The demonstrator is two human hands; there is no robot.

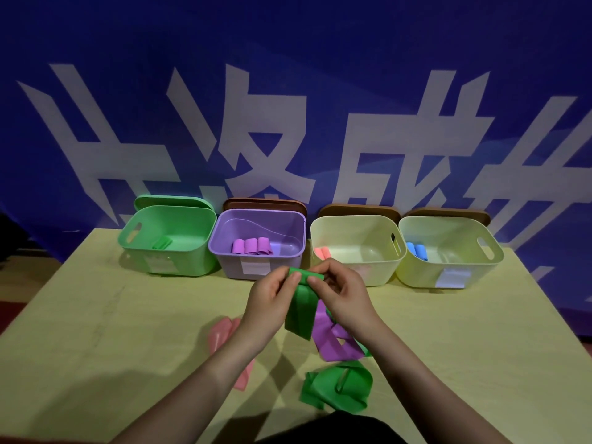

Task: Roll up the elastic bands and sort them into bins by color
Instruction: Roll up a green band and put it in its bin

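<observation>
My left hand (272,291) and my right hand (341,291) both pinch the top of a green elastic band (301,310), which is partly rolled at the fingertips while its tail hangs down above the table. Loose bands lie below: a purple one (333,342), another green one (338,386) and a pink one (221,334), partly hidden by my left forearm. Four bins stand at the back: a green bin (169,238) with one green roll, a purple bin (256,248) with three purple rolls, a cream bin (355,248) with pink rolls, and a second cream bin (448,251) with blue rolls.
The bins stand in a row along the far edge of a yellowish table (128,315), their lids propped behind them. A blue banner with large white characters (288,123) hangs behind. White labels are stuck on the bin fronts.
</observation>
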